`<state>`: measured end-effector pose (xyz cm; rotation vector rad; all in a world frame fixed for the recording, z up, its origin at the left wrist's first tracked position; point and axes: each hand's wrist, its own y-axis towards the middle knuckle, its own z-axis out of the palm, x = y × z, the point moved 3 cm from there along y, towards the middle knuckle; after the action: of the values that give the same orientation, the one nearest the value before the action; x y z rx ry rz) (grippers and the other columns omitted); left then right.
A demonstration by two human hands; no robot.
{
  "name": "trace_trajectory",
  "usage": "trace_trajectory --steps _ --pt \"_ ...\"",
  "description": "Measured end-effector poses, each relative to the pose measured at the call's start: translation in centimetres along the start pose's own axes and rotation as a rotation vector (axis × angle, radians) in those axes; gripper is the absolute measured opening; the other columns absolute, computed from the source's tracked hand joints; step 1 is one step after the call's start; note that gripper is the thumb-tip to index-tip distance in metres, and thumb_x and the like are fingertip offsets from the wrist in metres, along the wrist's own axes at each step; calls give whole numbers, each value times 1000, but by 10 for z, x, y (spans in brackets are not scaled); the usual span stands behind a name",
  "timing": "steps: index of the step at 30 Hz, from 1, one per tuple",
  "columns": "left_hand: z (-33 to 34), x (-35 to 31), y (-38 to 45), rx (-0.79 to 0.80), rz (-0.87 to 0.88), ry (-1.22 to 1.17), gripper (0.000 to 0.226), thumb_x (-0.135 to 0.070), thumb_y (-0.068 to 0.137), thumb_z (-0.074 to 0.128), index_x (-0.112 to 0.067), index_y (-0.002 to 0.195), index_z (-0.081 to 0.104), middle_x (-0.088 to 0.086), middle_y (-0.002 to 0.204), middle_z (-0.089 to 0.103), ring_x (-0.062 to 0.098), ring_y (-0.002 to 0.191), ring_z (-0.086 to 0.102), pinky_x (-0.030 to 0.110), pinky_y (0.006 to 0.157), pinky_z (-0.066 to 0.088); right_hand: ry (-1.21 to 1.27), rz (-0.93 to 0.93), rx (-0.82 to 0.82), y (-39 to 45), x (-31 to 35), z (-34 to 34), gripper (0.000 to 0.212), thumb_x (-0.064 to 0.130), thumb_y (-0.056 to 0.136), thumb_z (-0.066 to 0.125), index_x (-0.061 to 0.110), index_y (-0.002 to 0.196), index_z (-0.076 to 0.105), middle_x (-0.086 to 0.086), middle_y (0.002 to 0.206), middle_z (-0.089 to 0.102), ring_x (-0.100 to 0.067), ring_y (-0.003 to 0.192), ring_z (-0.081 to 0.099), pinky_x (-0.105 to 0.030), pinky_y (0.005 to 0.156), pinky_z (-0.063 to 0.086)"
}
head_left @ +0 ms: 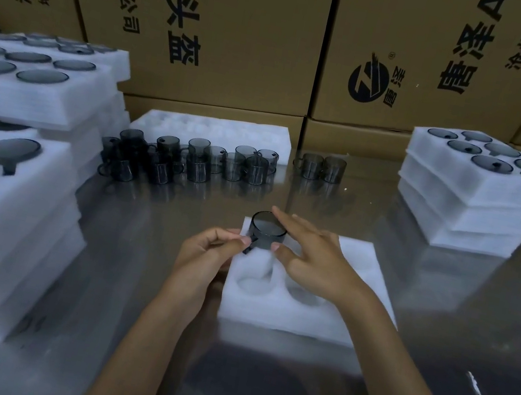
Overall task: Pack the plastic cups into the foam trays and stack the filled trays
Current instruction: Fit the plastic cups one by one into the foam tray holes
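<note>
A white foam tray (346, 317) with round pockets lies on the shiny table in front of me. A smoky grey plastic cup (266, 235) with a handle sits at the tray's far left corner. My left hand (210, 254) pinches the cup's handle from the left. My right hand (307, 258) lies over the tray with straight fingers, its index finger along the cup's rim and its thumb touching the cup's side. Two nearer pockets show bare foam. Several loose grey cups (195, 161) stand in a cluster farther back on the table.
Stacks of filled foam trays stand at the left (4, 221) and back right (471, 196). Another foam tray (212, 129) lies behind the loose cups. Two more cups (321, 168) stand apart. Cardboard boxes (247, 28) form a wall behind the table.
</note>
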<state>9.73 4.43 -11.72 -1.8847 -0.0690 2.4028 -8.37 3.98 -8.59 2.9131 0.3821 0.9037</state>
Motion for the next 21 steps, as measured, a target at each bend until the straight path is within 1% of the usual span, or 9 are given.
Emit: trace_trajectory --steps 2,3,6,8,11,14,16,18,21 --pt "0 -1 0 10 -19 4 6 -15 82 77 -12 77 74 -1 104 75 24 82 72 37 73 56 20 28 18 0 0 2 53 42 103 42 45 153 27 9 162 27 16 129 5 -6 86 2" --pt "0 -1 0 12 -21 7 6 -14 82 77 -11 78 74 0 104 75 23 81 72 35 71 57 41 44 23 0 1 3 50 44 103 37 46 152 29 13 161 27 18 128 4 -7 85 2" --pt "-1 -2 1 4 -12 29 9 -10 83 76 -7 78 69 1 105 74 22 81 71 34 68 55 -16 52 6 1 1 5 46 46 106 25 46 152 31 19 160 28 7 147 4 -21 107 2" --pt "-1 0 2 -5 -6 56 10 -6 83 75 -4 78 66 -1 105 75 21 80 72 33 67 56 -104 47 13 1 1 7 46 46 107 25 46 153 29 21 161 26 0 151 4 -33 117 0" --pt "0 4 4 -45 31 89 9 2 82 72 -4 83 64 0 100 75 19 86 72 35 77 57 -209 51 44 1 0 10 48 50 106 24 47 153 27 18 164 15 -6 153 -3 -40 119 -2" --pt "3 6 7 -102 56 87 24 5 83 69 -11 101 63 9 104 71 22 98 67 39 90 52 -277 73 69 3 -2 13 49 53 105 20 50 153 22 14 166 9 -9 153 -7 -43 119 -5" --pt "5 7 8 -97 67 62 32 7 84 66 -12 110 62 9 111 67 22 102 64 38 93 51 -302 74 62 3 -2 15 49 53 105 20 49 154 20 14 166 13 -9 153 0 -45 119 -4" --pt "6 8 9 -68 87 45 35 6 82 67 -15 110 63 7 109 66 18 98 65 34 87 53 -304 26 15 1 0 14 49 49 105 23 44 154 24 14 163 24 -10 150 14 -44 119 2" --pt "5 9 11 -24 105 63 38 -4 74 69 -21 109 66 8 104 63 10 86 65 26 74 53 -285 -72 -63 -2 3 12 49 44 106 31 34 153 34 11 154 39 -12 142 29 -37 117 12"
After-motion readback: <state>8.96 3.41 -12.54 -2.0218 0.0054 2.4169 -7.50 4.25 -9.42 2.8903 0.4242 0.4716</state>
